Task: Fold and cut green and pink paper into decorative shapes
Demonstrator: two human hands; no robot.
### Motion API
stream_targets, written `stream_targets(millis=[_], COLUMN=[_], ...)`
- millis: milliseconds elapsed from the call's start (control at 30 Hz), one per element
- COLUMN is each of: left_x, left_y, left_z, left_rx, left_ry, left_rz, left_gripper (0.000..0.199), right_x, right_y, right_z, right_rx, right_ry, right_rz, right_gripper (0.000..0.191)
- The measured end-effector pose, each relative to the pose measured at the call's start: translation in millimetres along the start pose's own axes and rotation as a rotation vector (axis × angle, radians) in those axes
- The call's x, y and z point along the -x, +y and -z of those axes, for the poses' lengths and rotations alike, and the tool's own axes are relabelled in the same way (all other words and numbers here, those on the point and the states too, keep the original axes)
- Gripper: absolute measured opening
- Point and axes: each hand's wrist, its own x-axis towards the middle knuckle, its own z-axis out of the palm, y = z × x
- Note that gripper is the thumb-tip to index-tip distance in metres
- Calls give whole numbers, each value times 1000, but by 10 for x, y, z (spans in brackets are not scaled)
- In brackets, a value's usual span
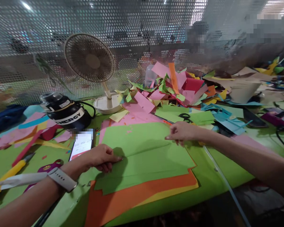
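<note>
Green paper sheets [144, 164] lie in front of me over an orange sheet [118, 201] and a yellow one [165, 194]. A straight edge or crease runs across the green paper between my hands. On the left end of that line, my left hand [106, 158] pinches the green paper, its lower fingers curled. At the other end, my right hand [181, 133] has thumb and fingers closed at the paper; the exact grip is partly hidden. Black-handled scissors [186, 118] lie just beyond my right hand. A lit phone [82, 145] rests beyond my left wrist.
A desk fan [90, 60] and a black jug [69, 113] stand at the back left. Paper scraps [170, 86] pile up behind the sheets. A yellow cutter [11, 173] and purple scissors [49, 165] lie left. A pale strip [224, 183] crosses the table edge at right.
</note>
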Motion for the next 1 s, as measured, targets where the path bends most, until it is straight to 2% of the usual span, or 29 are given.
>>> stream_targets(millis=[67,133,300,400,500,600,667,733,800,900,933,1000], left_x=[43,98,172,148,110,56,0,-68,-135,-203,-215,-221], left_y=[112,261,541,583,632,737,808,844,833,758,732,693], left_z=[9,-5,-163,-307,-475,-654,-747,-788,-772,-698,-677,-654], left_rx=[20,84,235,262,290,536,769,929,999,1028,1027,1016], left_ry=[58,134,181,172,89,60,77,83,55,-32,-64,-140], left_rz=[-56,-124,-238,-288,-298,-411,-513,-540,-511,-440,-427,-429], left_gripper=[47,47,47,48,50,44,40,39,38,36,36,35], right_x=[-12,-44,-95,-55,15,71,95,120,159,227,239,231], right_y=[-129,-227,-255,-204,-195,-244,-288,-310,-296,-225,-202,-180], right_z=[-99,-226,-417,-405,-393,-442,-487,-504,-469,-348,-309,-260], right_rx=[110,179,180,111,-81,-360,-410,-369,-290,-17,102,328], right_ry=[145,189,173,190,242,370,467,524,580,717,728,662], right_rz=[162,258,271,230,194,225,298,380,489,775,877,1026], right_gripper=[24,23,8,11,20,24,23,22,19,7,17,37])
